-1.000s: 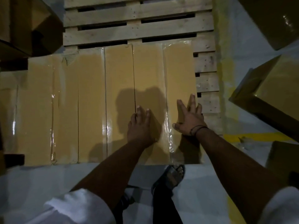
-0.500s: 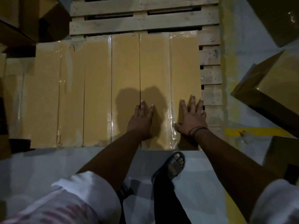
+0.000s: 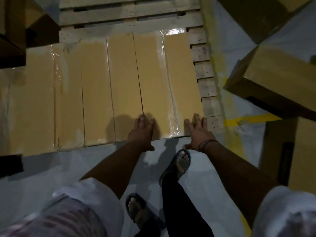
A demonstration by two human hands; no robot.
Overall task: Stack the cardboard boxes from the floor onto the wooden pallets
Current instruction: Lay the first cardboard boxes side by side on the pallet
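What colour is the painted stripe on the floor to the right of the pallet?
Yellow; the stripe shows clearly in the head view, beside the pallet.

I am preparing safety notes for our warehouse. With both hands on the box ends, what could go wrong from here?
The right hand lies flat at the corner of the rightmost cardboard box, beside rough pallet slats; sliding could pinch or splinter it. The open-toed sandal stands close below the box ends; a slipping box might hit the toes. The boxes on the floor could trip a sideways step.
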